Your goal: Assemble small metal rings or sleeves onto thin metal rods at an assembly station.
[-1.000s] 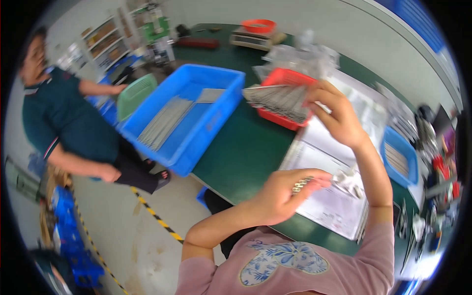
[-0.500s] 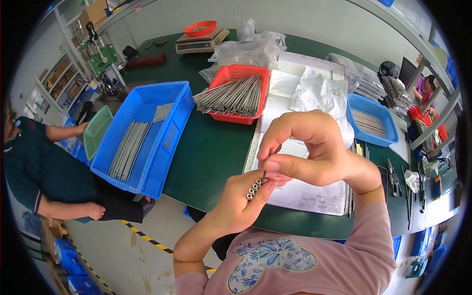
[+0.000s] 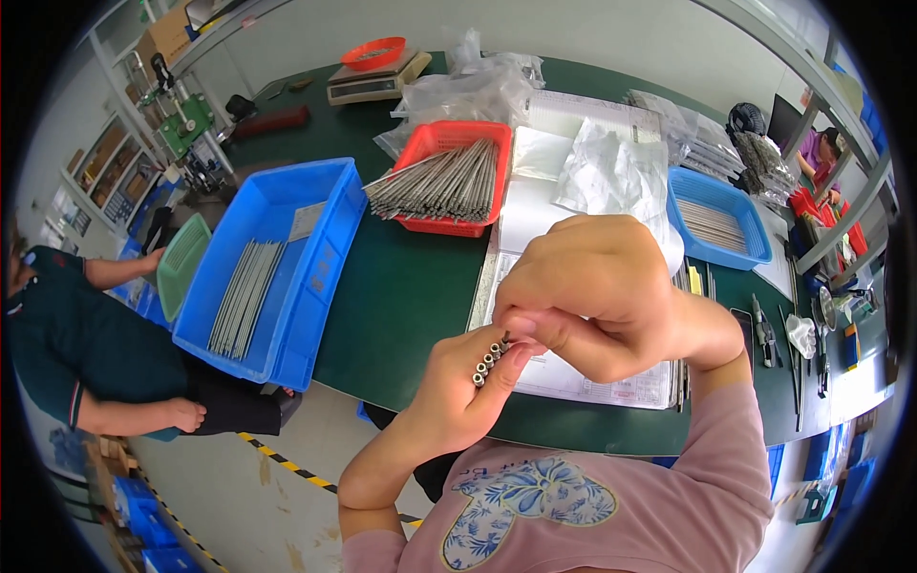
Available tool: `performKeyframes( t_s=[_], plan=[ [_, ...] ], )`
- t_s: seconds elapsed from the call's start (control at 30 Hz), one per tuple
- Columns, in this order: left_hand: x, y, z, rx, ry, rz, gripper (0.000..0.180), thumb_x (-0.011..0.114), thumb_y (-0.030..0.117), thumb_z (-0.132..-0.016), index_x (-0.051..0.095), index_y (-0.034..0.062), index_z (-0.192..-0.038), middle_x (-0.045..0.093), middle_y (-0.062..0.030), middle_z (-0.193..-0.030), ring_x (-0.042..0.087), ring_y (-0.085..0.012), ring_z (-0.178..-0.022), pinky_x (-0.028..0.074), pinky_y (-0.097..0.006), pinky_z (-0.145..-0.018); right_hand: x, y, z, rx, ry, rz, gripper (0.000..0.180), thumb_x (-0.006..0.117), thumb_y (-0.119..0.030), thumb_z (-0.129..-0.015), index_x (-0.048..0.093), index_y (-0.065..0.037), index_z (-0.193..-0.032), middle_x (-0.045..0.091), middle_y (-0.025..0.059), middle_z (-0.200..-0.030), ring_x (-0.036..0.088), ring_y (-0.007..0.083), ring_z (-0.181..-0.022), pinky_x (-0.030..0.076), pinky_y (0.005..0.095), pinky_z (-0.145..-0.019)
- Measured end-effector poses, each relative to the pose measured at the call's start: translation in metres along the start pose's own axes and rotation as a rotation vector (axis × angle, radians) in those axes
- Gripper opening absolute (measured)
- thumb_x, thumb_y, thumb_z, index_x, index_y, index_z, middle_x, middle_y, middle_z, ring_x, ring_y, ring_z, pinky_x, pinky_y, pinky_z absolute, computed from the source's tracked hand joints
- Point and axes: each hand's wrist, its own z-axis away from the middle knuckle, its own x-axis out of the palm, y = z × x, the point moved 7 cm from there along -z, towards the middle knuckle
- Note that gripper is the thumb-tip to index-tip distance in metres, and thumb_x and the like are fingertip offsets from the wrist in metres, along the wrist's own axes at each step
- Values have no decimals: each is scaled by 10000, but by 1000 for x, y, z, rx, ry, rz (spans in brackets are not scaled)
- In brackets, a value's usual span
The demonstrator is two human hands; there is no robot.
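Note:
My left hand (image 3: 454,387) is closed around several slim metal tubes (image 3: 484,368), whose round hollow ends poke out in a row between thumb and forefinger. Over it, my right hand (image 3: 597,291) curls with thumb and forefinger pinched at the far end of that row. A short dark bit of a thin metal piece (image 3: 506,337) shows just under the right fingertips; the rest is covered by the fingers. Both hands meet above paper sheets (image 3: 621,387) on the green table (image 3: 401,315).
A red basket (image 3: 449,227) full of metal rods lies beyond my hands, with a blue crate (image 3: 315,277) of rods to the left. A light-blue basket (image 3: 721,250) of rods sits right. Plastic bags (image 3: 468,95) and a scale (image 3: 377,81) stand behind. A co-worker (image 3: 105,334) sits at left.
My right hand has come down and its fingers have curled over, so the thin piece that stood up between its fingertips is now mostly hidden. The view has shifted slightly.

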Motion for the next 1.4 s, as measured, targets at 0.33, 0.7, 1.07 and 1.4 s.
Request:
performKeyframes(
  t_s=[0.33, 0.7, 1.07, 1.4],
  plan=[
    [1, 0, 1, -8, 2, 45, 146, 522, 135, -882, 552, 5, -940, 603, -109, -747, 563, -175, -605, 431, -260, -566, 1, -2, 3, 23, -1, -5, 49, 606, -13, -694, 602, -24, -741, 576, 67, -613, 533, 213, -485, 392, 287, -437],
    [0, -4, 4, 69, 52, 41, 159, 535, 134, -877, 569, -2, -951, 572, -85, -682, 513, -144, -554, 402, -261, -521, 7, -2, 9, 70, -27, -51, 32, 629, -42, -718, 602, -37, -735, 593, 56, -643, 547, 209, -506, 392, 287, -446],
    [-2, -10, 4, 37, 54, 94, 158, 529, 145, -882, 546, -11, -861, 497, -60, -605, 437, -127, -493, 342, -265, -466, 6, -5, 4, -20, -63, 131, 91, 618, -35, -644, 598, -43, -732, 576, 50, -605, 521, 197, -460, 364, 280, -414],
    [-2, -5, 0, 59, 76, 85, 159, 532, 141, -877, 542, -18, -866, 530, -90, -625, 476, -154, -506, 361, -278, -477, 5, -5, 6, -38, 54, 86, 113, 578, 7, -623, 599, -29, -728, 590, 58, -621, 533, 191, -471, 379, 271, -424]
  ],
)
